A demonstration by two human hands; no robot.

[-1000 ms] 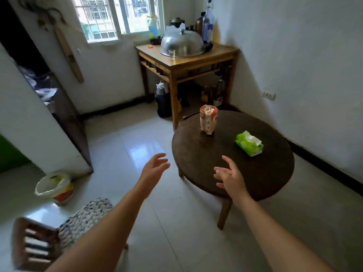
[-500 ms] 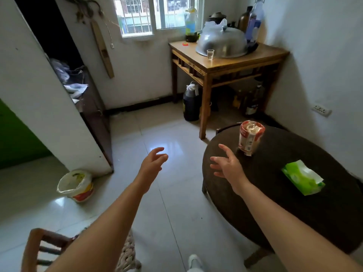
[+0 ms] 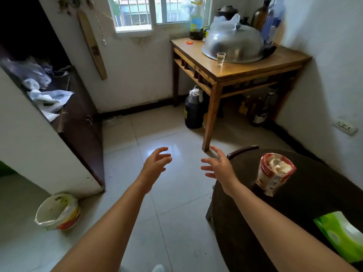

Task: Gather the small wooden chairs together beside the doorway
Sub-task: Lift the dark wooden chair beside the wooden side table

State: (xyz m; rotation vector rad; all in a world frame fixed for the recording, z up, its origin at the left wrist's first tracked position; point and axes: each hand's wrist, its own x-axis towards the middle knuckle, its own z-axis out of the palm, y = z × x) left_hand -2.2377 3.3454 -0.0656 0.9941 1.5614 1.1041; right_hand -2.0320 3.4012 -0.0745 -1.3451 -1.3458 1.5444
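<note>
Both arms are swinging leftward past the round counter [image 3: 255, 222]; left hand [image 3: 155, 163] and right hand [image 3: 220, 167] are spreading wide, empty. A dark chair back [image 3: 242, 151] is peeking out just beyond the right hand, nearer to it.

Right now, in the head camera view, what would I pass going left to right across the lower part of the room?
Lined bucket → left hand → right hand → red-and-white packet on the round table → green tissue pack.
</note>
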